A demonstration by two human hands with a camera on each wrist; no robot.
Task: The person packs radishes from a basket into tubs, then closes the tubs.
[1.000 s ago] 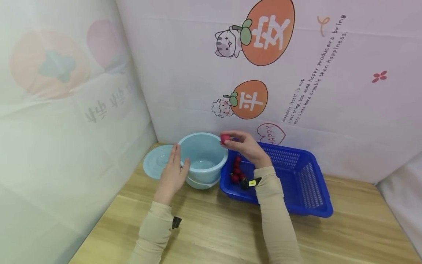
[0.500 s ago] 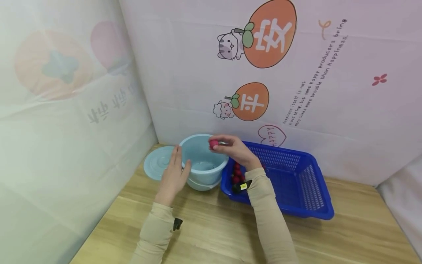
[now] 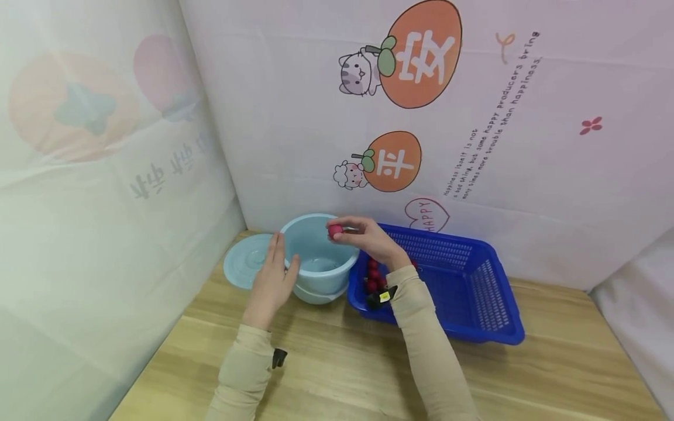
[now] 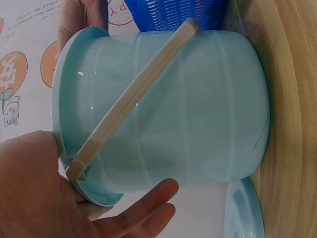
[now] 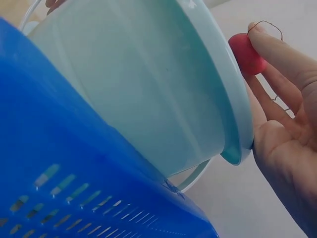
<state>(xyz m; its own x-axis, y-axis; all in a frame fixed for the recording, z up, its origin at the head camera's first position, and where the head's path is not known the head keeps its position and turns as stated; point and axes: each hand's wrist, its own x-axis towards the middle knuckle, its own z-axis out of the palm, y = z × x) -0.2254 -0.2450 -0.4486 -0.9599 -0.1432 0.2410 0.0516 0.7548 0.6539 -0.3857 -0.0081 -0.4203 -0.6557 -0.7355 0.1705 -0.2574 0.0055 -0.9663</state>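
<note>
Right hand (image 3: 370, 238) pinches the red ball (image 3: 334, 231) above the bucket (image 3: 320, 286), near mid-frame, left hand (image 3: 270, 287) straight-fingered against its side; ball judged light, firm, slightly slippery, best pinched across its middle.

Room bright, light soft, diffuse. Left curtain (image 3: 131, 245) washed greenish-white, prints faint and hazy; back curtain (image 3: 295, 99) pinkish toward right. Gentle shadows on wooden table (image 3: 337, 374) below blue basket (image 3: 450, 298) and beside right sleeve (image 3: 437, 356). Black lettering (image 3: 495, 128) readable. Left wrist view dimmer, small white glints on pale-blue bucket (image 4: 163, 119). Right wrist view milky, basket wall soft.
</note>
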